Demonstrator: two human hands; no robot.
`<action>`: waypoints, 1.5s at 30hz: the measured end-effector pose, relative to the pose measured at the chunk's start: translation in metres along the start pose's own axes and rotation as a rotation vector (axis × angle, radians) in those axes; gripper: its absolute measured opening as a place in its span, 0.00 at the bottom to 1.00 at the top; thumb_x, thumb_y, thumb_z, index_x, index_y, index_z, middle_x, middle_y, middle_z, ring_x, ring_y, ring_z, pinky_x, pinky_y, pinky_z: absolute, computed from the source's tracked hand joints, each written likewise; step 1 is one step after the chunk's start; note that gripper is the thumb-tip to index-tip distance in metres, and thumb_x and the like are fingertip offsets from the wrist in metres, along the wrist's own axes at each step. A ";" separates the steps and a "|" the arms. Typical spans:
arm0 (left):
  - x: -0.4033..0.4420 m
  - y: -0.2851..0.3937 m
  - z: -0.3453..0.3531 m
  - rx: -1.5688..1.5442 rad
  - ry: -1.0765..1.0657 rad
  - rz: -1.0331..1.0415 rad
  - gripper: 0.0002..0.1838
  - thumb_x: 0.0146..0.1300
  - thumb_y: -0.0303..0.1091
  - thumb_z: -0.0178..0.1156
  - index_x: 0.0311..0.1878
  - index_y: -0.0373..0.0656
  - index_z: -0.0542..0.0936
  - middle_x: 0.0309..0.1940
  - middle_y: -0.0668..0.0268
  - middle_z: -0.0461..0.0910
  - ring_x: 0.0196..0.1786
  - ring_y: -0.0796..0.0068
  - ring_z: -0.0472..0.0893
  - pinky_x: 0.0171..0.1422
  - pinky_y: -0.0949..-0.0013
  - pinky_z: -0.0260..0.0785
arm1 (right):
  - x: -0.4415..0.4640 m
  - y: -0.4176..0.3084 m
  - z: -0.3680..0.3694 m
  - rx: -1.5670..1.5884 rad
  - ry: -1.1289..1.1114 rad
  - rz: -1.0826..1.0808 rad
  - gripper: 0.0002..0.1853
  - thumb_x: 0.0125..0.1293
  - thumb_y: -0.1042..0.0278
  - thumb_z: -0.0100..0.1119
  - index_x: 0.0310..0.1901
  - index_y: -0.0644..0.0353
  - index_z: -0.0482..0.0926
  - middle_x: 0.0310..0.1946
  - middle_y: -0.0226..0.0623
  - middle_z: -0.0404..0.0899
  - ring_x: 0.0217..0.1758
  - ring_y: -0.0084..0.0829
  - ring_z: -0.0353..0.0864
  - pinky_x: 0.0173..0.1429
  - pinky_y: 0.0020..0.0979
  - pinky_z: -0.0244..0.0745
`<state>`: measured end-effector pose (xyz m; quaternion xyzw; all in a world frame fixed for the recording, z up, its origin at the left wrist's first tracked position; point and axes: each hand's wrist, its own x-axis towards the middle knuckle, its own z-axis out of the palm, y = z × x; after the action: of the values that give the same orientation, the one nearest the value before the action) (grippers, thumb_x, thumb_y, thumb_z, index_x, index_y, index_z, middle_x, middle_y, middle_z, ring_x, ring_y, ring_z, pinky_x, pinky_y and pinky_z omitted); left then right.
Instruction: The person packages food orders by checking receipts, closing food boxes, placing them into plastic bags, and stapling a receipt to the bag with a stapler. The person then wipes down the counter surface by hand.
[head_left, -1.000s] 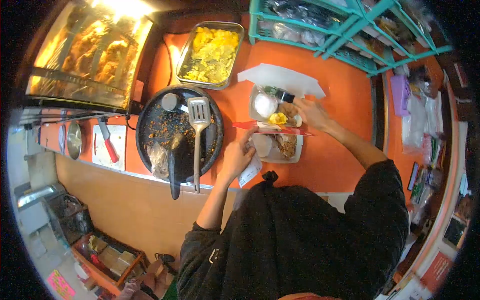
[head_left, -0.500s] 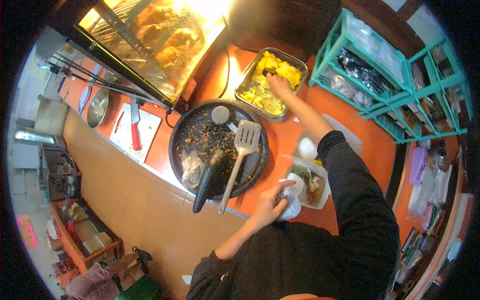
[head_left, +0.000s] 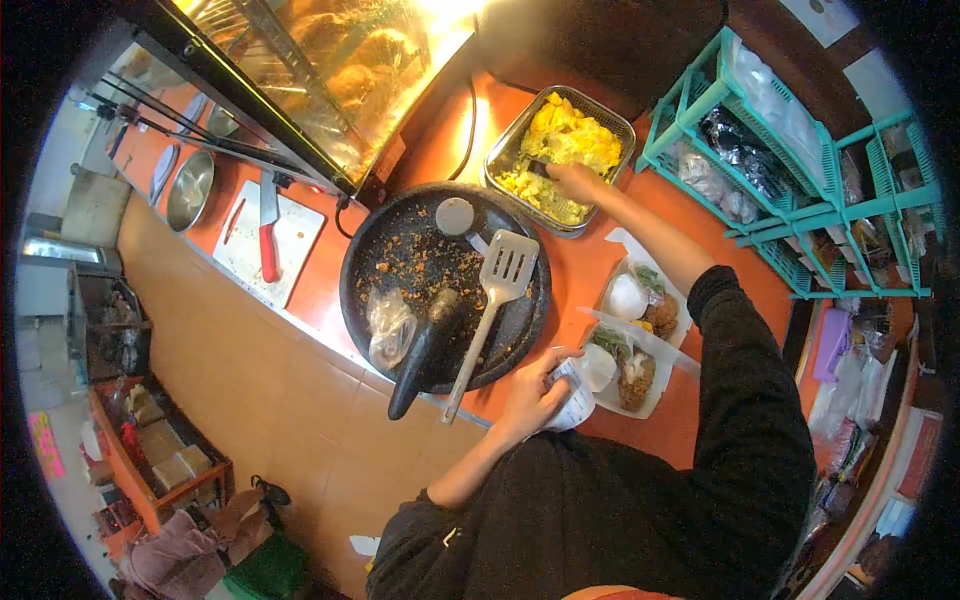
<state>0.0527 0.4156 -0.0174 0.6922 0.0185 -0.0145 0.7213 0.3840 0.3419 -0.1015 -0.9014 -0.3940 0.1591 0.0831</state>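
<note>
Fingers of my right hand [head_left: 580, 185] are closed round a small dark utensil [head_left: 540, 168] at the yellow food [head_left: 570, 140] in the metal tray [head_left: 499, 150]. Close to my body, my left hand [head_left: 530, 398] grips a white printed paper [head_left: 572, 400]. Beside it lies an open box [head_left: 640, 400] with rice, greens and a brown piece of food. Behind that box, a second one holds white rice [head_left: 627, 297], greens and brown food. A slotted spatula [head_left: 506, 270] rests across the round black stone dish [head_left: 362, 250].
A lit glass cabinet [head_left: 330, 80] stands at the upper left. A red-handled knife [head_left: 268, 235] lies on a white board [head_left: 300, 225], near a metal bowl [head_left: 190, 190]. Green crates [head_left: 730, 100] stand at the right. Part of another person [head_left: 185, 555] shows at the lower left.
My right hand went from the food box to the yellow food tray. My left hand has left the red edge and keeps the paper. The view has turned and shifted.
</note>
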 end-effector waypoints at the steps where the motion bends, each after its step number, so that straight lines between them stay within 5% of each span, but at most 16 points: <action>1: 0.000 -0.005 0.001 -0.010 -0.011 -0.016 0.19 0.46 0.21 0.48 0.46 0.41 0.72 0.25 0.62 0.74 0.24 0.77 0.71 0.29 0.74 0.64 | 0.006 0.004 0.000 0.130 0.076 -0.027 0.08 0.49 0.74 0.46 0.33 0.59 0.68 0.23 0.51 0.72 0.28 0.48 0.74 0.31 0.44 0.66; 3: 0.001 -0.002 0.002 -0.016 -0.028 -0.032 0.19 0.47 0.21 0.48 0.45 0.40 0.72 0.25 0.62 0.74 0.24 0.77 0.72 0.30 0.74 0.64 | 0.012 0.001 0.006 0.204 0.182 -0.017 0.08 0.48 0.75 0.47 0.33 0.57 0.68 0.21 0.49 0.72 0.25 0.47 0.73 0.30 0.44 0.66; 5: 0.001 0.010 -0.002 0.012 -0.147 -0.156 0.17 0.52 0.24 0.46 0.47 0.36 0.70 0.37 0.60 0.75 0.40 0.76 0.74 0.46 0.72 0.66 | 0.008 -0.018 0.002 0.042 0.122 -0.038 0.09 0.47 0.74 0.48 0.33 0.55 0.69 0.22 0.48 0.73 0.28 0.47 0.74 0.31 0.43 0.67; 7: -0.002 0.005 -0.003 0.010 -0.139 -0.142 0.17 0.52 0.24 0.47 0.47 0.36 0.70 0.37 0.61 0.75 0.40 0.77 0.74 0.46 0.73 0.66 | 0.005 -0.018 0.005 -0.206 0.067 -0.154 0.10 0.45 0.74 0.48 0.32 0.52 0.71 0.22 0.44 0.74 0.30 0.45 0.75 0.31 0.42 0.69; 12: -0.014 -0.010 -0.008 -0.085 -0.087 -0.187 0.17 0.52 0.22 0.47 0.47 0.36 0.70 0.35 0.64 0.74 0.38 0.79 0.73 0.44 0.76 0.65 | -0.027 0.003 -0.017 -0.237 -0.050 -0.279 0.08 0.44 0.75 0.49 0.29 0.56 0.70 0.22 0.44 0.73 0.29 0.44 0.74 0.31 0.43 0.65; 14: -0.015 -0.015 -0.009 -0.146 -0.055 -0.205 0.17 0.51 0.21 0.46 0.47 0.36 0.70 0.34 0.66 0.74 0.37 0.81 0.72 0.43 0.77 0.65 | -0.028 0.006 -0.028 -0.175 -0.333 -0.166 0.07 0.41 0.73 0.54 0.26 0.57 0.69 0.22 0.41 0.72 0.30 0.41 0.74 0.31 0.40 0.64; 18: -0.012 -0.001 -0.013 -0.103 -0.053 -0.231 0.18 0.51 0.20 0.46 0.47 0.36 0.70 0.33 0.67 0.73 0.35 0.83 0.72 0.40 0.78 0.65 | -0.021 0.013 -0.033 0.200 -0.556 -0.050 0.10 0.39 0.73 0.60 0.21 0.60 0.66 0.16 0.34 0.71 0.21 0.30 0.71 0.26 0.33 0.63; 20: -0.014 -0.003 -0.017 -0.066 -0.038 -0.191 0.17 0.52 0.20 0.46 0.47 0.36 0.70 0.32 0.67 0.73 0.34 0.83 0.71 0.39 0.79 0.64 | -0.011 0.035 -0.024 0.216 -0.558 -0.069 0.09 0.44 0.74 0.58 0.22 0.59 0.66 0.15 0.32 0.72 0.15 0.24 0.67 0.20 0.30 0.60; 22: -0.016 0.002 -0.022 -0.114 0.043 -0.249 0.16 0.54 0.20 0.45 0.47 0.37 0.70 0.32 0.68 0.72 0.33 0.84 0.71 0.38 0.80 0.64 | -0.009 0.040 -0.031 0.608 -0.719 0.119 0.06 0.48 0.72 0.57 0.23 0.58 0.69 0.14 0.29 0.72 0.14 0.21 0.65 0.16 0.26 0.56; 24: -0.017 -0.002 -0.026 -0.173 0.139 -0.202 0.14 0.55 0.22 0.47 0.46 0.36 0.71 0.35 0.65 0.75 0.36 0.82 0.72 0.41 0.79 0.64 | -0.010 0.047 -0.030 0.577 -0.681 0.149 0.06 0.52 0.69 0.56 0.25 0.56 0.69 0.15 0.29 0.73 0.12 0.18 0.62 0.15 0.23 0.54; 27: -0.013 -0.003 -0.042 -0.227 0.238 -0.170 0.14 0.56 0.22 0.48 0.47 0.35 0.71 0.38 0.66 0.73 0.40 0.82 0.71 0.46 0.79 0.62 | -0.005 0.058 -0.011 0.960 -0.644 0.293 0.06 0.57 0.64 0.53 0.26 0.52 0.70 0.16 0.25 0.73 0.11 0.13 0.60 0.14 0.19 0.52; 34: 0.003 0.044 -0.076 -0.093 0.368 -0.021 0.18 0.54 0.18 0.48 0.51 0.35 0.69 0.43 0.66 0.70 0.47 0.78 0.70 0.53 0.76 0.60 | -0.031 0.054 -0.065 1.304 -0.548 0.165 0.05 0.57 0.65 0.53 0.28 0.54 0.69 0.16 0.26 0.72 0.12 0.10 0.61 0.13 0.13 0.51; 38: 0.004 0.056 -0.090 0.155 0.426 0.089 0.23 0.53 0.19 0.50 0.55 0.37 0.67 0.47 0.63 0.69 0.48 0.75 0.70 0.54 0.73 0.60 | -0.098 0.043 -0.093 1.355 -0.293 0.128 0.08 0.57 0.63 0.54 0.29 0.56 0.70 0.14 0.25 0.69 0.10 0.09 0.59 0.11 0.12 0.51; 41: -0.002 0.070 -0.082 -0.039 0.482 0.074 0.24 0.52 0.20 0.50 0.56 0.36 0.65 0.50 0.59 0.68 0.49 0.72 0.69 0.53 0.71 0.62 | -0.187 0.026 -0.109 1.425 -0.257 0.128 0.10 0.57 0.60 0.55 0.28 0.56 0.69 0.13 0.24 0.68 0.08 0.09 0.57 0.10 0.12 0.49; 43: -0.007 0.071 -0.083 -0.157 0.461 0.102 0.25 0.52 0.19 0.49 0.57 0.36 0.64 0.53 0.57 0.65 0.50 0.70 0.70 0.52 0.69 0.65 | -0.254 -0.006 -0.117 1.320 -0.353 0.122 0.10 0.56 0.61 0.55 0.31 0.57 0.70 0.13 0.22 0.66 0.12 0.10 0.64 0.13 0.12 0.55; 45: -0.009 0.062 -0.091 -0.194 0.435 0.081 0.25 0.52 0.18 0.48 0.57 0.36 0.63 0.54 0.56 0.64 0.52 0.69 0.69 0.54 0.67 0.64 | -0.316 -0.029 -0.095 1.280 -0.298 0.198 0.10 0.58 0.59 0.53 0.28 0.56 0.68 0.12 0.26 0.69 0.07 0.09 0.57 0.10 0.12 0.49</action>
<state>0.0458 0.5091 0.0409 0.6067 0.1469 0.1655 0.7635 0.1959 0.1266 0.0652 -0.6747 -0.1443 0.4912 0.5316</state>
